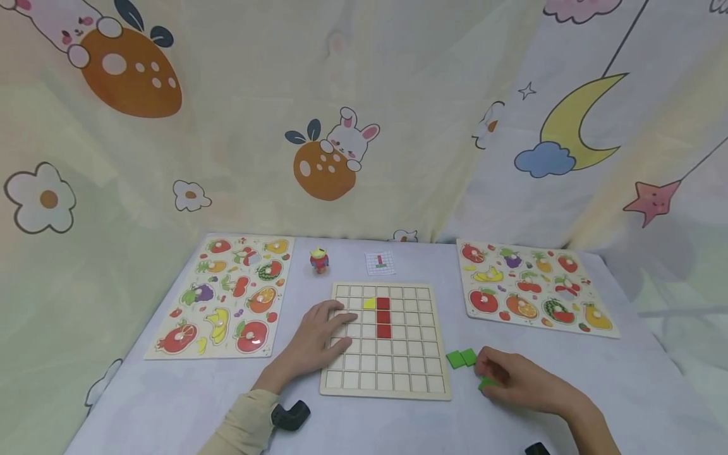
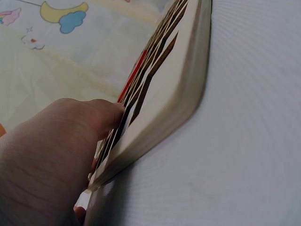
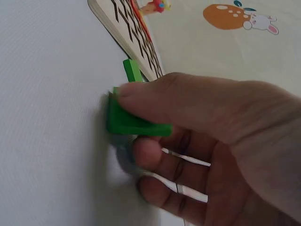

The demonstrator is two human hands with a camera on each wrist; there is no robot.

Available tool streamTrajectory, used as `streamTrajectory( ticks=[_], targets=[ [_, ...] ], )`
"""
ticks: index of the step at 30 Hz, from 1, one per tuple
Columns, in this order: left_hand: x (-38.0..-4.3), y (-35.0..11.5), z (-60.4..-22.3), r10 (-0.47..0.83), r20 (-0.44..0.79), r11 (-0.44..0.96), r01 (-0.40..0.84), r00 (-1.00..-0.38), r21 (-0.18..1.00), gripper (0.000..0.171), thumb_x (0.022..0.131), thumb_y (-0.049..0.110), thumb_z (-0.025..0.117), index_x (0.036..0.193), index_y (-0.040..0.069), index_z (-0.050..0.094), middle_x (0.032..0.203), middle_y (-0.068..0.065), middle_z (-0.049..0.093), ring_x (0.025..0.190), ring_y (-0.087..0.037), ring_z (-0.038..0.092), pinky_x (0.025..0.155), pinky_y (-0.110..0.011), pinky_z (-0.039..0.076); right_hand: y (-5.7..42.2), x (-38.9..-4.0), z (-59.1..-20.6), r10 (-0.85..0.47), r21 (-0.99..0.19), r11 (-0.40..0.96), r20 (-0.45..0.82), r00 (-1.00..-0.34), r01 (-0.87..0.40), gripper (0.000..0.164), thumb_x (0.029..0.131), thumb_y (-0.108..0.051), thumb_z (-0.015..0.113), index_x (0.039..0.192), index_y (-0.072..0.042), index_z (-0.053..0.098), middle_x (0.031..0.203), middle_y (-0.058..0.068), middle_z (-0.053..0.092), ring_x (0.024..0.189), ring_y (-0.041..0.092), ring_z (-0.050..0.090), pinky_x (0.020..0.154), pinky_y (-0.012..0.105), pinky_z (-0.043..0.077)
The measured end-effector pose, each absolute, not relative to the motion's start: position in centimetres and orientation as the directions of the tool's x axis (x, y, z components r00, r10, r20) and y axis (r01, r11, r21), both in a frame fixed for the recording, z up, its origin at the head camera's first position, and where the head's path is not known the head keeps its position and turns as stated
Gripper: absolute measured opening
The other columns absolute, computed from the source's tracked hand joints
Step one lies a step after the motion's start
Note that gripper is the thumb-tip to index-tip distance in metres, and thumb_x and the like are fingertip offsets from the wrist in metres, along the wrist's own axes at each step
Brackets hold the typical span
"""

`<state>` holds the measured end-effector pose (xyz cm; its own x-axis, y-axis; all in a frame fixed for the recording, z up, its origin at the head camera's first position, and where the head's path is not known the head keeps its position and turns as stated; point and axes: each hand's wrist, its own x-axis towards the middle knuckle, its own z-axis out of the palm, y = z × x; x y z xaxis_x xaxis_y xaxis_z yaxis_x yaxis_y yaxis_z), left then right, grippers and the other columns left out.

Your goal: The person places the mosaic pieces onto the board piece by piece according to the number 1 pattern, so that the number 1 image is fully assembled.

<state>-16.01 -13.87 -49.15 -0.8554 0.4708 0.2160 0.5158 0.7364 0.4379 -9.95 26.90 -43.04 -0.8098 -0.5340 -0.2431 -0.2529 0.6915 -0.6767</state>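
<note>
A wooden grid board lies on the table in the head view. It holds a column of three red square tiles, with a yellow piece beside the top one. My left hand rests on the board's left side, fingers spread; the left wrist view shows its thumb on the grid. To the right of the board, my right hand pinches a green square tile between thumb and fingers, close over the table. Two more green tiles lie between that hand and the board.
A small pattern card and a toy figure stand behind the board. Fruit puzzle boards lie at the left and right. A printed curtain hangs behind the table.
</note>
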Motion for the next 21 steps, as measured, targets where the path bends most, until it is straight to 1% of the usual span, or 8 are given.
streamTrajectory(
  ticks=[6,8,13,15,21],
  targets=[
    [-16.1,-13.9,-49.0,0.472,0.212,0.740,0.516,-0.856,0.432,0.043,0.091,0.045,0.055,0.132,0.032,0.053,0.138,-0.001,0.040,0.133,-0.023,0.033,0.110,-0.048,0.027,26.2,-10.5,-42.9,-0.568,-0.697,0.641,-0.147,-0.809,-0.323,0.014,0.087,-0.023,0.067,0.097,-0.020,0.058,0.088,-0.003,0.060,0.078,0.004,0.053,0.066,0.019,0.044],
    [-16.1,-13.9,-49.0,0.471,0.217,0.738,0.517,-0.855,0.433,0.043,0.091,0.045,0.055,0.132,0.032,0.053,0.137,-0.001,0.041,0.132,-0.023,0.033,0.110,-0.048,0.027,25.7,-10.8,-42.9,-0.573,-0.698,0.631,-0.125,-0.810,-0.339,0.012,0.087,-0.022,0.067,0.096,-0.020,0.058,0.087,-0.004,0.060,0.077,0.004,0.053,0.066,0.019,0.045],
    [-16.0,-13.9,-49.1,0.468,0.252,0.727,0.531,-0.847,0.435,0.042,0.090,0.042,0.058,0.131,0.030,0.055,0.136,-0.002,0.042,0.131,-0.024,0.035,0.108,-0.050,0.029,24.4,-11.6,-42.7,-0.580,-0.699,0.612,-0.079,-0.811,-0.370,0.013,0.087,-0.019,0.067,0.095,-0.020,0.058,0.084,-0.010,0.059,0.071,0.004,0.052,0.059,0.019,0.044],
    [-16.0,-13.9,-49.2,0.467,0.257,0.726,0.533,-0.846,0.434,0.042,0.090,0.042,0.058,0.130,0.030,0.055,0.136,-0.003,0.042,0.131,-0.024,0.035,0.108,-0.050,0.029,24.0,-11.9,-42.7,-0.588,-0.703,0.599,-0.059,-0.807,-0.384,0.013,0.087,-0.016,0.066,0.096,-0.019,0.058,0.085,-0.008,0.061,0.070,0.005,0.052,0.058,0.019,0.044],
    [-16.0,-13.9,-49.3,0.468,0.237,0.727,0.523,-0.851,0.444,0.042,0.091,0.043,0.056,0.131,0.032,0.054,0.136,-0.001,0.041,0.132,-0.023,0.034,0.109,-0.049,0.028,22.7,-12.8,-42.8,-0.583,-0.713,0.586,-0.042,-0.811,-0.385,0.015,0.089,-0.010,0.061,0.101,-0.019,0.059,0.091,-0.006,0.062,0.075,0.008,0.056,0.066,0.020,0.048]
  ],
)
